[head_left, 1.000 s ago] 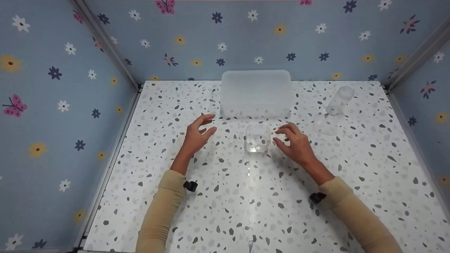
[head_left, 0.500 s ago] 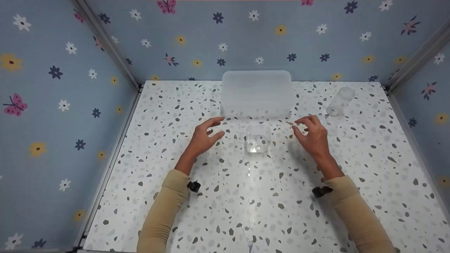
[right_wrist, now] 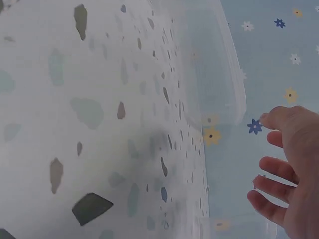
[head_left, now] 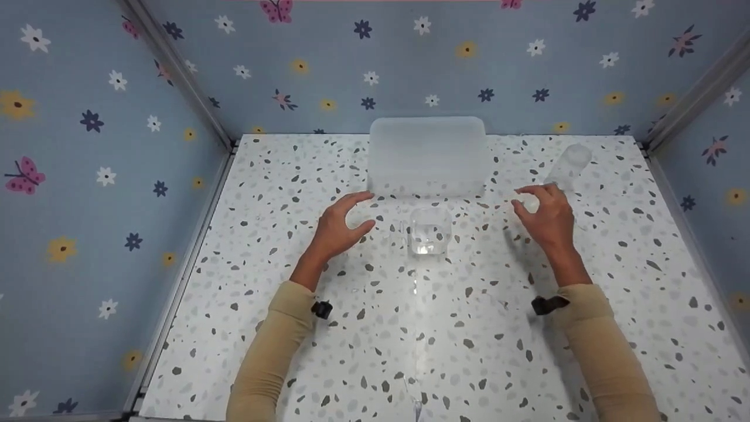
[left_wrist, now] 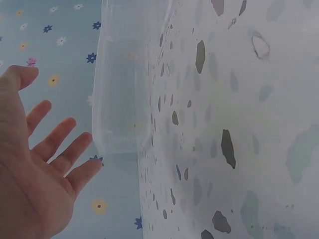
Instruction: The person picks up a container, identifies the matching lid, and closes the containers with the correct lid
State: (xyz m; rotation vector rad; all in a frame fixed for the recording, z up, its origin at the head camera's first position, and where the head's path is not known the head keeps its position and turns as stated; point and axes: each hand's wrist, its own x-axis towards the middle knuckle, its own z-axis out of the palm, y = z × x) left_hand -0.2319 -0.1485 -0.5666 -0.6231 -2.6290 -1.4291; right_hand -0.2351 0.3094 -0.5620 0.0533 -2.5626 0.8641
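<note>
My left hand (head_left: 340, 227) is held above the table to the left of a small clear square container (head_left: 430, 231), with thumb and fingers spread apart. Its palm shows in the left wrist view, and nothing is in it. On the right, my right hand (head_left: 548, 217) hovers with thumb and fingertips curved but apart. It is nearest to a clear cylinder (head_left: 573, 161) at the back right, whose lower end it partly covers. In the right wrist view its fingers (right_wrist: 279, 189) hold nothing. A faint clear thing near this hand is mostly hidden by it.
A frosted rectangular box (head_left: 428, 155) stands at the back middle, close to the flower-patterned wall (head_left: 410, 64). Speckled white table (head_left: 375, 328) lies beneath everything. Panels with metal-framed edges close in the left and right sides.
My right hand has moved right, away from the square container and toward the cylinder. The left hand has shifted slightly right, and its fingers have spread. The container, box and cylinder have stayed put.
</note>
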